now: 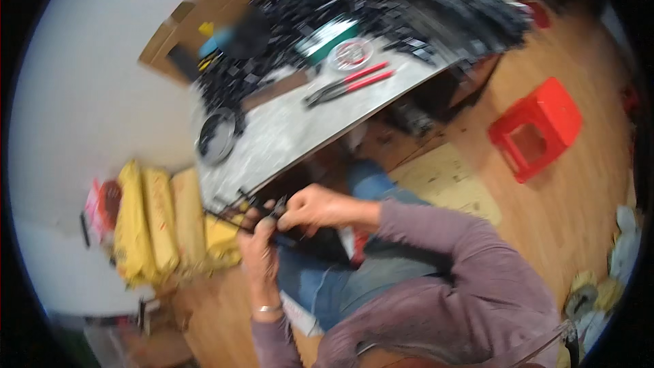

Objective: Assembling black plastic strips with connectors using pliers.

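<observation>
One slender black part [228,221] slants up-left from my grip: left hand [260,242] grasping it, nearer the tip, right hand [310,208] pinching its inner end.

On the table [272,136], a heap of small parts [306,3] lies toward the back. Before it lie pliers [347,85], with a dish [351,55] just behind them and a box [327,39] left of the dish. Sacks [160,211] stand left of the table; a stool [560,105] is on the floor to its right.
</observation>
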The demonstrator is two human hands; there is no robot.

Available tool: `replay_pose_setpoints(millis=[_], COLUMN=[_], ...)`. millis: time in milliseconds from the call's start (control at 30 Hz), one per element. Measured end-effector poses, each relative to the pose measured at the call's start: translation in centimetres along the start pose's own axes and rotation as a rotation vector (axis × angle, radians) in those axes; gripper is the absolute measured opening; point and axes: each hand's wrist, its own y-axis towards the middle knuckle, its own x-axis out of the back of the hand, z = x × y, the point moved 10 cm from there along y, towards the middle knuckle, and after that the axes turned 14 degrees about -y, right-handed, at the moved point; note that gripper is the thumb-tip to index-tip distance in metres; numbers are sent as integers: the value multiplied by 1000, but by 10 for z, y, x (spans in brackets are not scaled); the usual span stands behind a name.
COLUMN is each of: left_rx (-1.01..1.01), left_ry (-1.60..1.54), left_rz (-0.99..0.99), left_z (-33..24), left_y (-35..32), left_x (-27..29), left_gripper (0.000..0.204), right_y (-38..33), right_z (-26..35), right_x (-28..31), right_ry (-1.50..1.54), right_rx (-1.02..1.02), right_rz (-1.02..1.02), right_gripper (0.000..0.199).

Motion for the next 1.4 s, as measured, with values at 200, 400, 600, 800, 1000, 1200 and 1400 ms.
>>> replay_pose_setpoints(millis=[200, 400, 600, 800, 1000, 1200, 1400], left_rx=[12, 53, -37, -155, -163, -220, -193], left_ry=[-83, -52, 1, 25, -3, -1, -62], left_rz=[196, 209, -39, -132, -42, -109, -110], left_z=[7, 20, 26, 23, 25, 20, 23], left_y=[-1, 2, 6, 18, 18, 13, 13], left_x=[-3, -26, -6, -14, -25, -17, -16], left_gripper=[39, 39, 42, 37, 38, 40, 37], right_y=[4, 6, 16, 12, -19, 3, -13], right_z=[-13, -2, 11, 16, 54, 21, 19], right_x=[-9, 2, -1, 8, 42, 16, 21], right_ry=[57, 202, 331, 282, -370, 181, 348], right_rx=[-37, 82, 178, 289, 342, 232, 371], right_rz=[135, 3, 14, -220, -497, -213, -355], right_gripper=[37, 50, 43, 37, 32, 13, 11])
